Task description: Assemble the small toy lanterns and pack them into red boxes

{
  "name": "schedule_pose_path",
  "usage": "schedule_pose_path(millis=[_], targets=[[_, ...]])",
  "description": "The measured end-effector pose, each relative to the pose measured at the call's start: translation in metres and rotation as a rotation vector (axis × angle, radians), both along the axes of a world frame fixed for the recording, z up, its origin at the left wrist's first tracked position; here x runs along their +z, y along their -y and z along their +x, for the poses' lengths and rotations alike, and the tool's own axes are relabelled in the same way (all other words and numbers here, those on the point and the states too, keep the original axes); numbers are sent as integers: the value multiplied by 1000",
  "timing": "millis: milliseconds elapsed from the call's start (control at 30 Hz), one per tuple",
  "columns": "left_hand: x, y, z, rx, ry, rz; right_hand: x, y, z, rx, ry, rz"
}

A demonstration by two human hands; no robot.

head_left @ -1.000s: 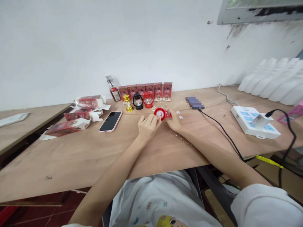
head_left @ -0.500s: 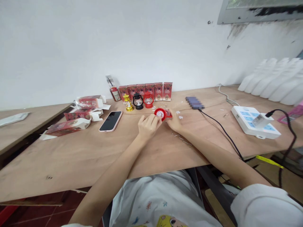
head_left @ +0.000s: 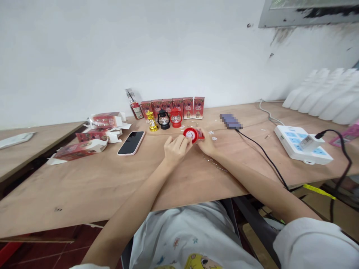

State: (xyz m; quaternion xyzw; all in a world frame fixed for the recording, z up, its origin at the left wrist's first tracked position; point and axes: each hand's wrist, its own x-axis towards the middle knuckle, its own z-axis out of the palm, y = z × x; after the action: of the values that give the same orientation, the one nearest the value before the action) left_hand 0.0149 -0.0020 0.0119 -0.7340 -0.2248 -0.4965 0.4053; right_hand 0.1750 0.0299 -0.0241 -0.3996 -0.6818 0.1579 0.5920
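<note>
My right hand (head_left: 207, 144) is wrapped round a small red lantern (head_left: 195, 132), tipped so that its round base with a white underside faces me. My left hand (head_left: 176, 148) is closed in a pinch at the near edge of this base; what sits between its fingertips is hidden. Just behind stand a gold lantern (head_left: 152, 122), a black lantern (head_left: 163, 120) and another red lantern (head_left: 176, 118), all upright. Small white scraps (head_left: 214, 138) lie beside my right hand, and several thin metal pieces (head_left: 215, 164) lie near my right forearm.
Red printed boxes (head_left: 188, 108) stand in a row by the wall; opened boxes (head_left: 81, 150) lie left. A phone (head_left: 131, 143) rests left of my hands. At right are a blurred-out device (head_left: 230, 121) on a black cable, a power strip (head_left: 301, 144) and white bottles (head_left: 322, 95).
Both hands keep the red lantern in almost the same place. The view has shifted very slightly; nothing else has visibly moved.
</note>
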Motion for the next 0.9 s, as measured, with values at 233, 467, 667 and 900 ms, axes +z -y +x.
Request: schedule_pose_path(millis=[233,467,667,900], targets=[[0,1,1,-3,3,19,0,-1,0,5,-4,22],[0,1,1,-16,17,22,1,1,0,-2,23,36],[1,1,1,-46,7,40,1,1,0,3,20,35],[-4,-3,-1,-47,-28,-25,-1,-1,1,-6,1,25]])
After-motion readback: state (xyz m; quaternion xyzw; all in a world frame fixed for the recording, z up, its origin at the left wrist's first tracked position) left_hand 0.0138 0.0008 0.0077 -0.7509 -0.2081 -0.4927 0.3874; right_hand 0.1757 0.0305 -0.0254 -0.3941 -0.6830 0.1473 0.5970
